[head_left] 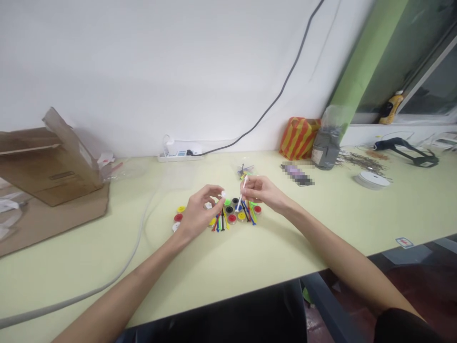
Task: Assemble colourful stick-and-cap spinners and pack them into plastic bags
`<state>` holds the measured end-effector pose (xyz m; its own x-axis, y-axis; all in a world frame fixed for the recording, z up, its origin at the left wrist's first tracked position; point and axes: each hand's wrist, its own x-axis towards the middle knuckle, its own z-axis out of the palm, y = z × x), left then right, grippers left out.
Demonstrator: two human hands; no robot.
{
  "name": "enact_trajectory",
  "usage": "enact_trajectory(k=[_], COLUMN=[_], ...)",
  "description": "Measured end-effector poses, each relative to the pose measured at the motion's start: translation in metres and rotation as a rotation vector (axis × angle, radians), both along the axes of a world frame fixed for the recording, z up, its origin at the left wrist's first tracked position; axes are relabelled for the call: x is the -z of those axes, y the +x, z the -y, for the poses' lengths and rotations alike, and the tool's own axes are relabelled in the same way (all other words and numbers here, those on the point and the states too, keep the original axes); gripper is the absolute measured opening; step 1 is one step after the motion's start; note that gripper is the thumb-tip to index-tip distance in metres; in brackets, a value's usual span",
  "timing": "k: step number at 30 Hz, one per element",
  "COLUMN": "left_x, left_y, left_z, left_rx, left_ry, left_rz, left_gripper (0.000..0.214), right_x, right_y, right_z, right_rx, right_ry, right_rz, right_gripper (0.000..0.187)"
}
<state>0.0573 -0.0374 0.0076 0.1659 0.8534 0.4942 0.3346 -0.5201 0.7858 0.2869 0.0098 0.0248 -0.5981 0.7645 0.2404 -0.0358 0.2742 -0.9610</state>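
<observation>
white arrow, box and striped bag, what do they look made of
White arrow: likely plastic, opaque and smooth, judging by its even colour and slim, moulded-looking shape. Box: almost surely cardboard, matte brown, with stiff flaps. Striped bag: perhaps thin plastic, given its creases and seeming sheen; fabric is possible.

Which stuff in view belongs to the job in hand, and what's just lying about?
Likely the job:
white arrow, in right hand
small white piece, in left hand
coloured round pieces
coloured arrows

Seemingly just lying about:
cardboard box
striped bag
round white object
yellow bottle
</observation>
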Motion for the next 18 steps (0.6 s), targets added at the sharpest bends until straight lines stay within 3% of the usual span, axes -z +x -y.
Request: enact_trajectory(k=[3,8,18], left_x=[-0.001,-0.005,-0.009], left_y=[0.002,0.004,0.005], left_z=[0.000,0.004,0.006], left_rx=[0.101,0.243,0.251], left_ry=[-0.117,-0.207,-0.218], left_rz=[0.113,0.187,0.208], left_gripper=[0.027,0.030,0.028], right_x=[0.000,0.003,0.012], right_y=[-0.010,-0.017,-0.021], right_z=[0.008,0.013,0.013], right_rx=[-0.044,0.003,-0.073], right_ry=[-0.036,-0.052,-0.251], right_rz=[-0.112,-0.149,-0.157], right_gripper=[0.042,0.040,0.043])
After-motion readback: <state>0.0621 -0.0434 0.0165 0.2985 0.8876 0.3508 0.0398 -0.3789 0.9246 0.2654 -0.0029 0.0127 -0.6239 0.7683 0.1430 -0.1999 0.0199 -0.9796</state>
